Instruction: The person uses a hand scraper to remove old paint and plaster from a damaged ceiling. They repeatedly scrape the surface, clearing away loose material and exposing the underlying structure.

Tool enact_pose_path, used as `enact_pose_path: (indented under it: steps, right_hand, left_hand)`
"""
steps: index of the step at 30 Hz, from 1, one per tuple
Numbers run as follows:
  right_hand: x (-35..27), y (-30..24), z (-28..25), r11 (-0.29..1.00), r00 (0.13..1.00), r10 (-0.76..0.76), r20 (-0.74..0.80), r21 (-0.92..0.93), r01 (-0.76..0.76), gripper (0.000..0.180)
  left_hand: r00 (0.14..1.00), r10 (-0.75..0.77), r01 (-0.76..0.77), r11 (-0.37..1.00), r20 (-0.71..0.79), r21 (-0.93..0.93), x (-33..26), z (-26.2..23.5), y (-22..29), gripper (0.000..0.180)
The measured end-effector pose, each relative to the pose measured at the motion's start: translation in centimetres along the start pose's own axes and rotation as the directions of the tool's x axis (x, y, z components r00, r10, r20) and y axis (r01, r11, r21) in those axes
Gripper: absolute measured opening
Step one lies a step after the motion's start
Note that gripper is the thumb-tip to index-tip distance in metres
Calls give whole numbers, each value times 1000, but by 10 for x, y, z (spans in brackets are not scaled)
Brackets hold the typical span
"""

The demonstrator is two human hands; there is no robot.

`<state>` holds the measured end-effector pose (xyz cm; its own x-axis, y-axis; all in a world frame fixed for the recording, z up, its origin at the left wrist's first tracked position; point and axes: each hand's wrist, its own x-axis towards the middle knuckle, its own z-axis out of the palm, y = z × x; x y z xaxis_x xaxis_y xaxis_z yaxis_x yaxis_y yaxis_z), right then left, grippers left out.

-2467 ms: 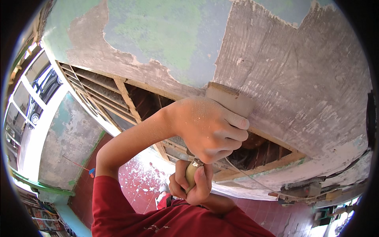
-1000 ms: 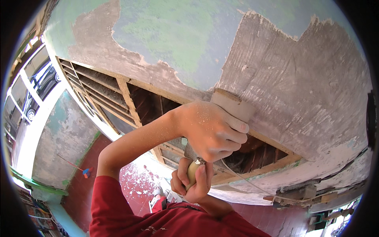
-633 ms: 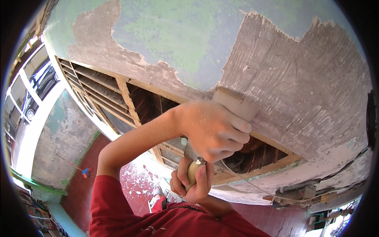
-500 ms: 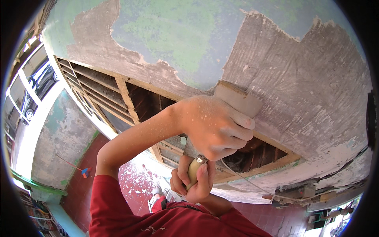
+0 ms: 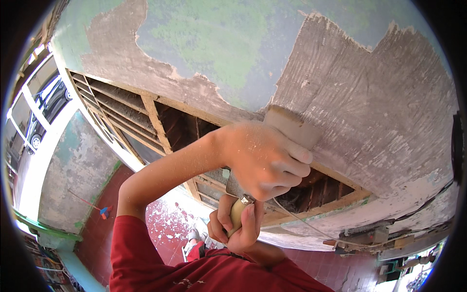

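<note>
Both hands are on a paint scraper at the wall. Its wide grey blade [image 5: 291, 127] lies against the bare plaster, beside the edge of the peeling green-blue paint [image 5: 228, 58]. My left hand [image 5: 267, 160], dusty with white flecks, is closed over the tool just below the blade, its fingers curled. Lower down, my right hand [image 5: 238, 219] wraps the pale handle [image 5: 237, 215], whose metal collar points up toward the left hand. The stretch between collar and blade is hidden behind my left hand.
Below the painted area runs a wooden vent frame [image 5: 158, 121] with slats and dark openings. A thin cable [image 5: 301, 221] hangs across the lower wall toward a ledge with clutter [image 5: 374, 236]. Paint flakes [image 5: 168, 219] litter the red floor. A car [image 5: 46, 109] stands outside at left.
The blade and both hands have shifted slightly downward along the wall. The grip of each hand looks the same.
</note>
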<state>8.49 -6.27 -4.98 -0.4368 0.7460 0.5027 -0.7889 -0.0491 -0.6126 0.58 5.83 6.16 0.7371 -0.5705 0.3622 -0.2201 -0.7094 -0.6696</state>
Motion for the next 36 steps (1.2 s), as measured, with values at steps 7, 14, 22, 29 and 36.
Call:
enact_pose_path:
  steps: [7,14,22,29,36]
  right_hand:
    - [6,-4,3,1000,1000,-17,5,17,17,32]
    - [11,-9,9,1000,1000,-5,-6,8,5,30]
    - [10,-3,5,1000,1000,-25,8,14,25,28]
    - [3,-3,7,1000,998,-14,-56,-6,14,28]
    - [12,-6,13,1000,998,-21,-51,-1,21,29]
  left_hand:
    - [1000,-14,15,1000,-23,26,3,-3,-6,13]
    - [1000,-8,7,1000,-11,-8,4,-10,-11,15]
    - [1000,-7,7,1000,-8,15,3,-9,-7,15]
    - [999,-33,33,999,-19,-10,2,-3,0,14]
    - [1000,-23,23,1000,-18,-4,4,-10,-9,13]
